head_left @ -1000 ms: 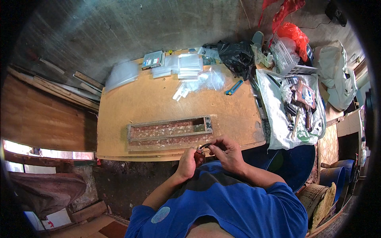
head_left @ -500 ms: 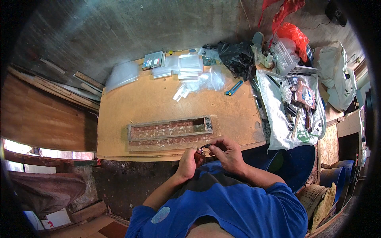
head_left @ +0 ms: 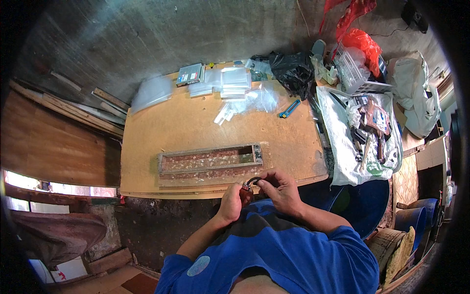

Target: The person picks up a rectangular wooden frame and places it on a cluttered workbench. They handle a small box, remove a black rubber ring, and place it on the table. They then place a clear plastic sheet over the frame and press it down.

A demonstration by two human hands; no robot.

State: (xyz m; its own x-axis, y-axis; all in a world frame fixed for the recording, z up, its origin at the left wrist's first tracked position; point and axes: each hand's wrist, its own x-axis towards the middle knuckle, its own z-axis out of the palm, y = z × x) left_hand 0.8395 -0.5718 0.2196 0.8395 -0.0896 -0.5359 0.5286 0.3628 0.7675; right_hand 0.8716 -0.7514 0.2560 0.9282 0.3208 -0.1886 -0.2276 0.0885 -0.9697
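Note:
In front of my chest, at the table's near edge, my left hand [head_left: 231,203] is closed around a small reddish-brown object [head_left: 246,194]. Its exact kind is too small and too covered by fingers to tell. From its top a thin black curved strip [head_left: 252,181] arches over to the right. My right hand [head_left: 283,192] pinches the far end of that strip between thumb and fingertips. Just beyond both hands, a long narrow wooden frame [head_left: 210,170] with a speckled, reddish inside lies on the wooden table [head_left: 171,128].
Clear plastic sleeves [head_left: 235,81] and a flat box [head_left: 190,74] lie along the back. A blue cutter [head_left: 289,109] rests near a black plastic bag [head_left: 291,73]. On the right, a white sack [head_left: 338,147] carries assorted dark parts. Below it stands a blue barrel [head_left: 364,208].
The black strip now bows up in a clearer arch between my hands. The reddish-brown object shows slightly more. Both hands stay nearly in place.

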